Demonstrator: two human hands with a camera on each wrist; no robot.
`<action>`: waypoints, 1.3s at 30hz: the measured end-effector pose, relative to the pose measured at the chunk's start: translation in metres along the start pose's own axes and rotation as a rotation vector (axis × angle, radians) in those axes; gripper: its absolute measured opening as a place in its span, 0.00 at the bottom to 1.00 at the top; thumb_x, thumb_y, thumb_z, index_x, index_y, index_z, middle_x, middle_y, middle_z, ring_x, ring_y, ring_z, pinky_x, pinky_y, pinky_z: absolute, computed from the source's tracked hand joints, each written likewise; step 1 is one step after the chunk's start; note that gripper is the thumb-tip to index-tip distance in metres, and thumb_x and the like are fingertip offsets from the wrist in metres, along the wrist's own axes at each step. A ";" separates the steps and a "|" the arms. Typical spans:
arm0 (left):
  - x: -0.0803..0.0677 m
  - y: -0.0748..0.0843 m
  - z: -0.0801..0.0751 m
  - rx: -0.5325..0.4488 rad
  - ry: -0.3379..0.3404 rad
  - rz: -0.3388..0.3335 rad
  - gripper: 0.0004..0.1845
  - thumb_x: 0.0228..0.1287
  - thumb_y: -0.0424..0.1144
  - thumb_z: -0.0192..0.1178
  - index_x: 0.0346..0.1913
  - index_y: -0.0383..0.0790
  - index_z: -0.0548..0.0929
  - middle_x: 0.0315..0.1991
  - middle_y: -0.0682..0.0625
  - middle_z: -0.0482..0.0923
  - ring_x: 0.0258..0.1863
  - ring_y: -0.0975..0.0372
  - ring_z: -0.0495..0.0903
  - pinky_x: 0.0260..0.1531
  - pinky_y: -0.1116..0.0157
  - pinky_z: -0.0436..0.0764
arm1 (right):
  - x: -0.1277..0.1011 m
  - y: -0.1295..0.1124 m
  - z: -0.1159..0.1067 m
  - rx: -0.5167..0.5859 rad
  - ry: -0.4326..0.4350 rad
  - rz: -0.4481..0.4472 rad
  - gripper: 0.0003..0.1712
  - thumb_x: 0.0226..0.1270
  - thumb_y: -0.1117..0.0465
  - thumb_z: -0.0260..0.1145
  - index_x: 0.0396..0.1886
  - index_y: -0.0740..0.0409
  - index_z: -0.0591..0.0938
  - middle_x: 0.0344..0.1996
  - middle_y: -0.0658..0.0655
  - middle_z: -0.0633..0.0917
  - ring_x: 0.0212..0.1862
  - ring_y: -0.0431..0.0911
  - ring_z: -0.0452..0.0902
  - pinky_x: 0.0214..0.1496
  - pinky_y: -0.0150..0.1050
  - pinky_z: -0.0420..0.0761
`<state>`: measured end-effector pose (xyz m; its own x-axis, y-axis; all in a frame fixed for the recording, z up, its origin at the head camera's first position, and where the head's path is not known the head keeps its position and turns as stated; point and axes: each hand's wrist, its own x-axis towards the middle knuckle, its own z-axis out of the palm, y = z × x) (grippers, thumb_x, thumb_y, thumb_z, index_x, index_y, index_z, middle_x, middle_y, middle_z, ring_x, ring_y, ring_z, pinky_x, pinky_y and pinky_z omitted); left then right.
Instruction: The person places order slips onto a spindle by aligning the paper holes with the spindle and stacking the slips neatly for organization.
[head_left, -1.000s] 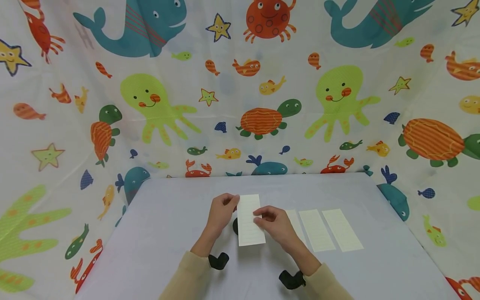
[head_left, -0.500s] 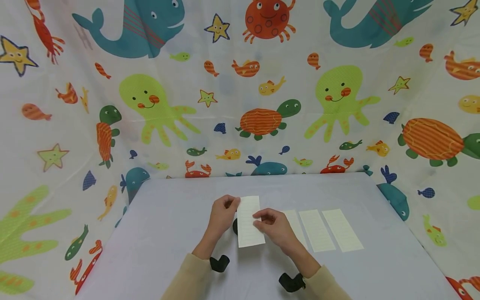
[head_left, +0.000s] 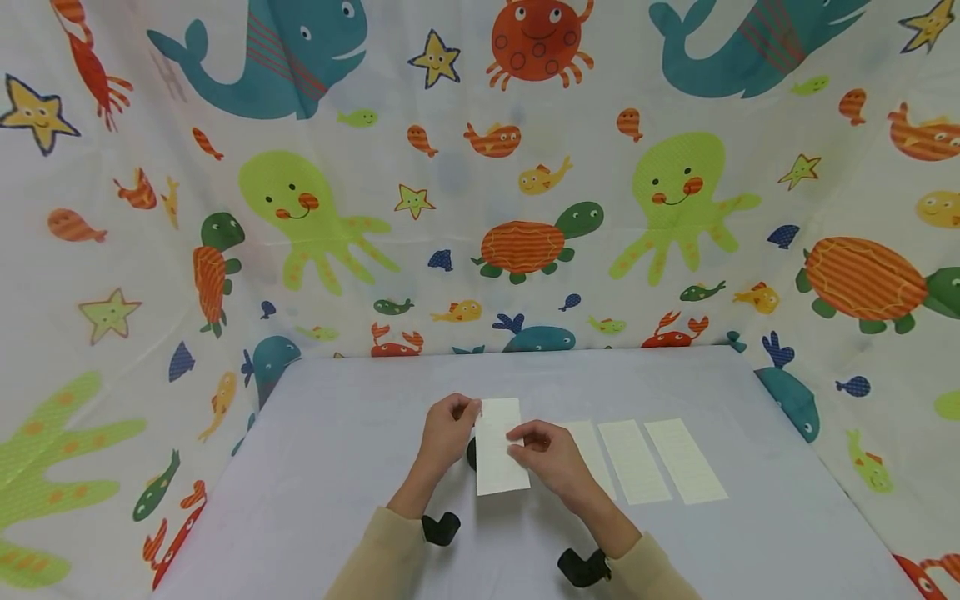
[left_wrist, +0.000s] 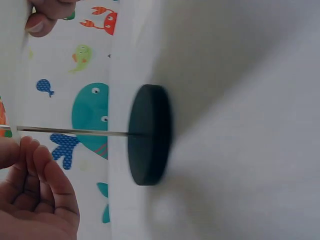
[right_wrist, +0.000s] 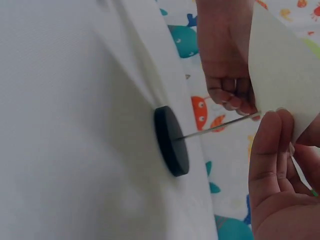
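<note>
Left hand (head_left: 447,427) fingers curled, pinching top left corner of pale cream lined paper slip (head_left: 500,447). Right hand (head_left: 549,455) fingers curled, pinching slip's right edge. Slip rectangular, faintly ruled, held above grey table (head_left: 337,467) near centre, over round black disc base (head_left: 471,453) mostly hidden in head view. Wrist views show what head view hides: thin metal spike (right_wrist: 215,127) rising from disc, its tip at slip between fingertips. Three similar cream slips (head_left: 633,461) lie flat side by side, right of hands.
</note>
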<state>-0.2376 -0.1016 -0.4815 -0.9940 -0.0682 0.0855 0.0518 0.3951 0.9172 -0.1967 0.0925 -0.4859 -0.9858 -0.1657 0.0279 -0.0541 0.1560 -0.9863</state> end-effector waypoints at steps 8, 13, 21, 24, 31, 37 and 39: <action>-0.005 -0.029 0.010 0.031 -0.008 -0.011 0.10 0.72 0.39 0.61 0.37 0.35 0.85 0.27 0.50 0.77 0.28 0.61 0.73 0.28 0.65 0.73 | -0.005 0.016 0.001 -0.029 -0.027 0.059 0.09 0.63 0.64 0.73 0.43 0.62 0.87 0.32 0.53 0.77 0.33 0.44 0.71 0.31 0.32 0.72; -0.005 -0.034 0.016 0.052 -0.001 -0.027 0.09 0.71 0.38 0.62 0.37 0.35 0.85 0.28 0.50 0.77 0.28 0.61 0.73 0.28 0.65 0.73 | -0.006 0.024 0.001 -0.040 -0.039 0.048 0.10 0.62 0.66 0.73 0.42 0.64 0.86 0.28 0.52 0.77 0.30 0.43 0.70 0.29 0.32 0.70; -0.005 -0.041 0.020 0.132 -0.037 -0.036 0.07 0.70 0.36 0.62 0.37 0.35 0.85 0.29 0.49 0.77 0.29 0.60 0.74 0.30 0.62 0.75 | -0.009 0.035 0.002 -0.180 -0.088 0.019 0.07 0.61 0.68 0.72 0.40 0.60 0.86 0.26 0.51 0.77 0.28 0.44 0.72 0.28 0.33 0.72; -0.004 -0.046 0.021 0.167 -0.047 -0.017 0.05 0.69 0.36 0.63 0.37 0.36 0.84 0.29 0.50 0.78 0.30 0.60 0.74 0.31 0.62 0.75 | -0.010 0.037 0.003 -0.238 -0.100 -0.003 0.08 0.60 0.68 0.72 0.40 0.60 0.86 0.25 0.50 0.76 0.26 0.42 0.71 0.26 0.33 0.72; -0.004 -0.054 0.022 0.208 -0.061 0.022 0.04 0.67 0.34 0.65 0.35 0.38 0.84 0.29 0.51 0.78 0.31 0.60 0.73 0.33 0.61 0.75 | -0.014 0.038 0.004 -0.320 -0.130 -0.030 0.08 0.57 0.71 0.71 0.38 0.62 0.85 0.24 0.49 0.75 0.23 0.40 0.70 0.22 0.33 0.72; 0.000 -0.059 0.023 0.245 -0.086 0.041 0.04 0.66 0.34 0.64 0.32 0.40 0.84 0.26 0.53 0.75 0.28 0.61 0.72 0.30 0.63 0.72 | -0.015 0.039 0.004 -0.381 -0.141 -0.045 0.08 0.56 0.72 0.71 0.37 0.62 0.84 0.23 0.48 0.75 0.22 0.39 0.69 0.23 0.32 0.71; 0.001 -0.060 0.024 0.253 -0.090 0.052 0.04 0.65 0.34 0.65 0.31 0.40 0.83 0.25 0.53 0.75 0.27 0.61 0.72 0.29 0.63 0.72 | -0.015 0.039 0.004 -0.397 -0.145 -0.047 0.08 0.56 0.72 0.71 0.37 0.62 0.84 0.23 0.48 0.74 0.23 0.39 0.69 0.23 0.32 0.70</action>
<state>-0.2442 -0.1039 -0.5461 -0.9958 0.0352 0.0844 0.0882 0.6132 0.7849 -0.1829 0.0970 -0.5259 -0.9498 -0.3122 0.0199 -0.1832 0.5035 -0.8444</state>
